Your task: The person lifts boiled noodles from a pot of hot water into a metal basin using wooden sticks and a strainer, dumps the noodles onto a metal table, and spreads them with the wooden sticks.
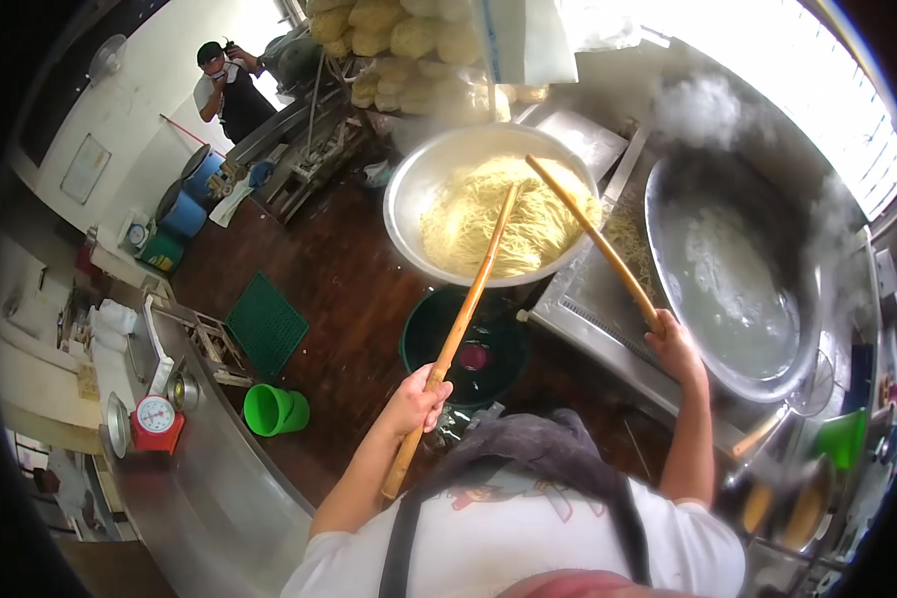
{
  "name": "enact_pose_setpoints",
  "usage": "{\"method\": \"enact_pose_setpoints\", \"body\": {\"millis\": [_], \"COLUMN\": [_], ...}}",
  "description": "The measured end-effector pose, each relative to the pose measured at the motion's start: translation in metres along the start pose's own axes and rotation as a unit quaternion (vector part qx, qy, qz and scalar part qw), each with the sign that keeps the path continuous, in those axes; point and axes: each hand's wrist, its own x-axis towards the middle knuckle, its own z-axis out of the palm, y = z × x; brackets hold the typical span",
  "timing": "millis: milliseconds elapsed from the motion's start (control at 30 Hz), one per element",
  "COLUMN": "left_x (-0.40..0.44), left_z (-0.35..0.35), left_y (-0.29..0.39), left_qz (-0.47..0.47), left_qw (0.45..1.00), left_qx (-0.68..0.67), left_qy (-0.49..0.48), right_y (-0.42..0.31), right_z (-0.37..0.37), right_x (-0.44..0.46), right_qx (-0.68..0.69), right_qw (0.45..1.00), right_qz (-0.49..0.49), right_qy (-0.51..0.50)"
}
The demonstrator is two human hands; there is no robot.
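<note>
Between the metal worktop (pixel 204 478) at the left and the big basin (pixel 409 224) there is open space above the brown floor (pixel 354 299), where a hand can pass. Two long wooden sticks (pixel 465 334) (pixel 608 249) cross the air over the basin and block the way from the front. At the right, the steaming vat (pixel 733 269) stands in the way, with its high rim.

A commercial noodle kitchen is shown, as indicated by a huge steaming vat (pixel 728 269), a wide bowl (pixel 406 224) heaped with noodles (pixel 508 219), a red dial scale (pixel 156 423), a steel table (pixel 204 498) and stacked bags, seemingly noodle-filled (pixel 399 35), though their contents are blurred.
</note>
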Motion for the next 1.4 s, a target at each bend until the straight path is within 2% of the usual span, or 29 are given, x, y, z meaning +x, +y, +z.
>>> {"method": "enact_pose_setpoints", "body": {"millis": [33,333,800,900,967,1033,1067,1200,1233,1333,1400], "left_x": [-0.001,-0.007,-0.004,0.000,0.013,0.006,0.008,0.003,0.008,0.028,0.037], "left_z": [-0.001,-0.002,0.005,-0.003,-0.015,-0.010,-0.012,-0.030,-0.028,-0.011,-0.004], "left_y": [-0.002,-0.003,-0.006,-0.008,-0.029,-0.036,-0.040,-0.069,-0.076,-0.075,-0.066], "left_qz": [-0.001,0.024,0.032,0.003,0.048,0.142,0.129,0.085,0.108,0.094,0.122], "left_qw": [1.000,0.999,0.999,0.998,0.962,0.877,0.876,0.848,0.851,0.858,0.851], "left_qx": [-0.004,0.029,0.034,0.053,0.261,0.447,0.457,0.521,0.512,0.504,0.510], "left_qy": [-0.002,-0.022,-0.007,-0.017,0.063,0.100,0.078,0.045,0.044,0.042,0.026], "right_y": [0.004,-0.029,-0.017,-0.016,-0.009,0.021,-0.001,0.045,0.046,0.059,0.071], "right_z": [0.005,-0.013,-0.012,-0.011,-0.015,-0.013,-0.032,-0.033,-0.035,-0.031,-0.025], "right_x": [-0.003,-0.033,-0.039,-0.037,-0.039,-0.035,-0.043,-0.050,-0.053,-0.060,-0.067], "right_qx": [-0.007,-0.009,-0.031,-0.020,-0.001,-0.008,-0.027,-0.076,-0.049,-0.014,-0.023], "right_qw": [0.999,0.999,0.999,0.999,0.999,0.999,0.998,0.989,0.989,0.984,0.985], "right_qz": [-0.027,-0.009,-0.016,-0.031,-0.036,-0.015,0.060,0.101,0.126,0.174,0.167], "right_qy": [0.019,-0.037,-0.010,-0.006,0.005,0.036,0.020,0.074,0.065,0.036,0.046]}}
